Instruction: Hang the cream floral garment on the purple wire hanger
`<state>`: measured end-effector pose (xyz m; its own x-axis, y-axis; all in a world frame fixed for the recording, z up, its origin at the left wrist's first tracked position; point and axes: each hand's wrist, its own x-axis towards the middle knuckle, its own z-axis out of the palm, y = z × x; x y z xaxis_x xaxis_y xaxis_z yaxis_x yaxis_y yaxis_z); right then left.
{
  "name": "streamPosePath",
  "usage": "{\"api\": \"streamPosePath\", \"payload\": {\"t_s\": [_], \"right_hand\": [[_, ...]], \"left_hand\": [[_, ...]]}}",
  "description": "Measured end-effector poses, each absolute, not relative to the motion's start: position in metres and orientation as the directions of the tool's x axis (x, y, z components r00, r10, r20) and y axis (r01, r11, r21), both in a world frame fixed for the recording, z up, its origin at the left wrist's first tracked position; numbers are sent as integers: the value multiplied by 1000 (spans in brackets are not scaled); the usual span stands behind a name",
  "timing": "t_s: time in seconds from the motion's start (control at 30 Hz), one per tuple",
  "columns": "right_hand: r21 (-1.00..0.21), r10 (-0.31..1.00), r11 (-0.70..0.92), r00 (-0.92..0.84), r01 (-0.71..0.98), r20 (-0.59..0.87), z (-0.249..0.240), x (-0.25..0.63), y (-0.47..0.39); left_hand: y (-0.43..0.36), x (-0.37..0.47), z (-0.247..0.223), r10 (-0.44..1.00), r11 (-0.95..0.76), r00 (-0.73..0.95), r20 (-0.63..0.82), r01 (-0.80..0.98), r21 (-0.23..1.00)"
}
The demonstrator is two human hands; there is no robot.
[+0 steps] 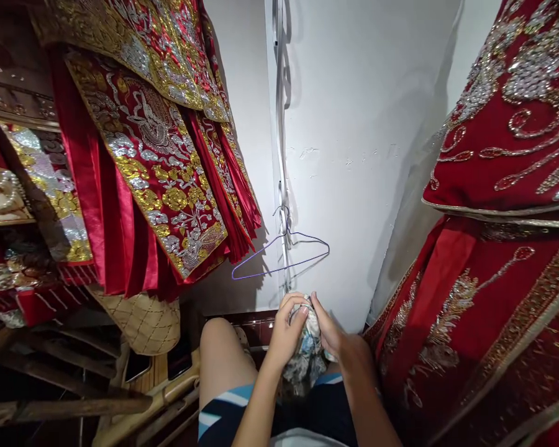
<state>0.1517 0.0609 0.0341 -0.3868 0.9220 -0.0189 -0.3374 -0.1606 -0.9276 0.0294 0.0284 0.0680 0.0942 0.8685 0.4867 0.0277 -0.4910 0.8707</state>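
Red gold-emb. garments (168,180) hang L, beaded red garment (494,267) R, white wall (354,118) btwn; bamboo furn. (69,408) at lwr L.

- Patterned cloth (309,357) sits partly hidden between the left hand (289,323) and right hand (329,330), its full shape unclear.
- Red embroidered garment (503,304) at right runs past the edge.
- White strip (280,124) is cut off at top.

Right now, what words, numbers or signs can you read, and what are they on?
None that I can read.
Red clothes: shiny patterns, no readable letters.
White wall: chipped-looking marks, no readable words.
Crumpled cloth: too small and creased to tell.
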Motion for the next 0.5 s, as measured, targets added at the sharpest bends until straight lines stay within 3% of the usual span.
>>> {"api": "streamPosePath", "payload": {"t_s": [0.13,0.23,0.3,0.4,0.5], "right_hand": [[-929,822,-235,-569,-287,-32,60,162,49],[-977,647,-126,-761,-171,50,92,180,52],[-999,551,-14,-834,-47,31,113,194,60],[-978,676,181,-736,100,50,130,208,84],[-922,846,353,-476,162,240,126,209,121]], "left_hand": [[23,-1,83,879,-420,311,363,142,896],[19,-25,89,784,-416,594,183,283,864],[20,-43,90,732,-450,677,71,403,796],[28,-75,87,770,-467,635,-64,629,621],[40,-107,90,841,-459,535,-81,785,417]]}}
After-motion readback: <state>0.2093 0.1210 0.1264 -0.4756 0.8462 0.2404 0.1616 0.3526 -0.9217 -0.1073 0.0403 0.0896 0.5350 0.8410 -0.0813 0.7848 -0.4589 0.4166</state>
